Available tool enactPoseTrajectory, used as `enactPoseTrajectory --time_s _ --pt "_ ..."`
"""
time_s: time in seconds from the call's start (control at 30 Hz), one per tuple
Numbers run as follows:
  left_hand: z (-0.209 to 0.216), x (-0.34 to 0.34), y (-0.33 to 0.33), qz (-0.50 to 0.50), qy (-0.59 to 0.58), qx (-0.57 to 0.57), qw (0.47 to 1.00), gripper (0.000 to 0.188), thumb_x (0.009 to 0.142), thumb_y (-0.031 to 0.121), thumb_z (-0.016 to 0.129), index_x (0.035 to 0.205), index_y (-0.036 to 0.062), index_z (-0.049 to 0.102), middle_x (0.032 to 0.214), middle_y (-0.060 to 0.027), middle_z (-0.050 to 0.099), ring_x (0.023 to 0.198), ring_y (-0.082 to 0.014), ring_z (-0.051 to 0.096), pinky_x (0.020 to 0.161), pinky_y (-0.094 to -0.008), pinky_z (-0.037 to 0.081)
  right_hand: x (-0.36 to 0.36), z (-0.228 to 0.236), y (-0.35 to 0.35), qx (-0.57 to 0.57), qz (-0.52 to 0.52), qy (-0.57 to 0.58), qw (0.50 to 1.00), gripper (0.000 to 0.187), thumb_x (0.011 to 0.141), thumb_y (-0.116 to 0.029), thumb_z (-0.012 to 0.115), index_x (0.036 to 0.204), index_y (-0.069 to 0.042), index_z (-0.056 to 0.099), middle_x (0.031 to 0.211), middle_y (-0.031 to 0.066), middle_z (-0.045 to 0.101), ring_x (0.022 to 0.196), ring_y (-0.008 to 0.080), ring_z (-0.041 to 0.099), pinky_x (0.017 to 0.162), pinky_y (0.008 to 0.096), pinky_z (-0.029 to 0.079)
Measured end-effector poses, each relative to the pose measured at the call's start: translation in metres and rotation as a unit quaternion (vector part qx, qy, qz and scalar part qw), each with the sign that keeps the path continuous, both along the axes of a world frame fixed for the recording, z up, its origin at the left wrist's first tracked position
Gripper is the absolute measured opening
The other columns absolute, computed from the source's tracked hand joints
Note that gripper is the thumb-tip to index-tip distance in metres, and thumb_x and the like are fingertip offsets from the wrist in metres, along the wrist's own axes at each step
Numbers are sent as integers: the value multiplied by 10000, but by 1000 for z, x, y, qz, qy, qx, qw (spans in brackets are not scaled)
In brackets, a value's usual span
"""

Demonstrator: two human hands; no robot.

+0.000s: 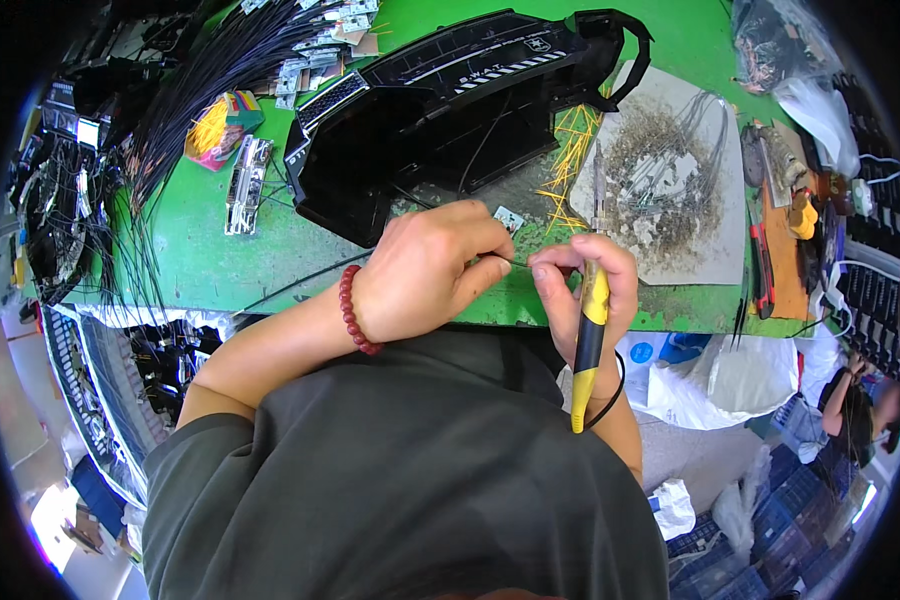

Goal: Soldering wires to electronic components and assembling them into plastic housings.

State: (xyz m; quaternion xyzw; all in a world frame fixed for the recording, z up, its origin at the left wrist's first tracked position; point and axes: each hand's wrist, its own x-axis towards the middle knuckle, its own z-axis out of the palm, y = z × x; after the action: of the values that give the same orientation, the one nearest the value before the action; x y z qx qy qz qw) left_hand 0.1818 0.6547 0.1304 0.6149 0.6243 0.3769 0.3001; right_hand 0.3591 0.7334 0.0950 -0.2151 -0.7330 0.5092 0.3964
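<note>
My left hand (430, 262), with a dark red bead bracelet at its wrist, pinches a thin black wire (523, 264) just above the table's near edge. My right hand (595, 290) holds a soldering iron (589, 345) with a yellow and black handle, its metal tip directed away from me. The right thumb and forefinger also close at the wire's other end. Beyond my hands lies a black plastic vehicle shell (450, 110), its hollow side toward me, with wires inside. A small circuit board (509, 219) rests beside the left fingertips.
Right of the shell, a grey board (715, 255) bears solder crumbs and wire bits. Thin yellow tubes (575, 165) lie beside it. Bundled black wires (185, 100), a small box (223, 130) and a metallic part (248, 186) are at left. A red-black cutter (762, 270) lies far right.
</note>
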Motion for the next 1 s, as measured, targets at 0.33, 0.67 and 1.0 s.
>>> enactPoseTrajectory --time_s 0.33,0.67,1.0 --pt "-4 2 1 -28 -273 -63 959 79 831 59 645 822 -6 600 751 -69 560 680 -128 553 617 -272 445 -5 2 -10 -247 21 139 959 504 780 22 693 1182 -50 397 848 140 647 763 168 646 646 267 522" --pt "-7 -1 1 -68 -375 -80 921 70 860 57 624 844 -7 602 801 -36 582 741 -69 550 658 -233 456 -5 6 -7 -334 59 174 924 515 785 -15 711 1187 -50 392 826 148 652 709 170 641 656 281 544" --pt "1 -6 4 -71 -249 -77 963 129 854 108 616 798 -5 587 714 -75 547 674 -150 529 620 -292 425 1 8 -1 -218 83 114 966 439 789 63 668 1157 -15 441 941 107 557 831 197 652 695 296 542"
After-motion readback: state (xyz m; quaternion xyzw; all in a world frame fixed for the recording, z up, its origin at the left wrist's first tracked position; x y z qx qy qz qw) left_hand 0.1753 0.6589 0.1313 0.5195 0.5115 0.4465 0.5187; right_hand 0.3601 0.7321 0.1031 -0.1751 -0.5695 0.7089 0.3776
